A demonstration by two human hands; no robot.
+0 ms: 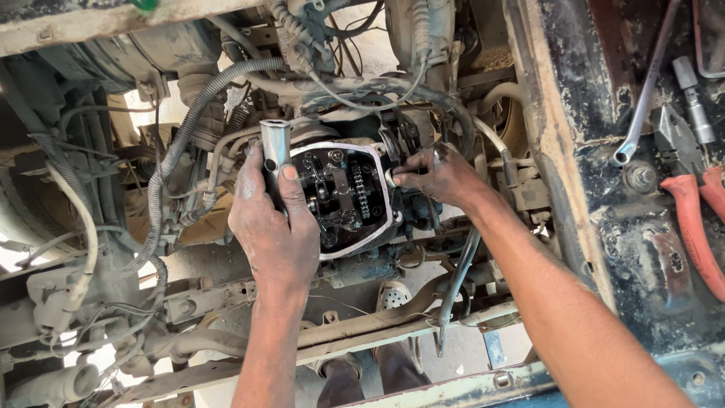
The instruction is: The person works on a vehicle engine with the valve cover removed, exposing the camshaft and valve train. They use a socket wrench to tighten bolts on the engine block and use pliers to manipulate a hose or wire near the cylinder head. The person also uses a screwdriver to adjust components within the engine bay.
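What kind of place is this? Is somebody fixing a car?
Probably a vehicle repair workshop. The left hand holds a metal tube spanner beside an opened engine with its chain showing, the right hand touches its edge, and red-handled pliers lie on the worn black panel.

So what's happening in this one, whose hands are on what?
A person leans over an opened engine head with its cover off, so the rocker arms and timing chain are exposed. The left hand grips a metal tube spanner, upright at the head's left edge. The right hand pinches a small part at the head's right rim; what it is cannot be told. A ring spanner and red-handled pliers lie on the worn panel to the right.
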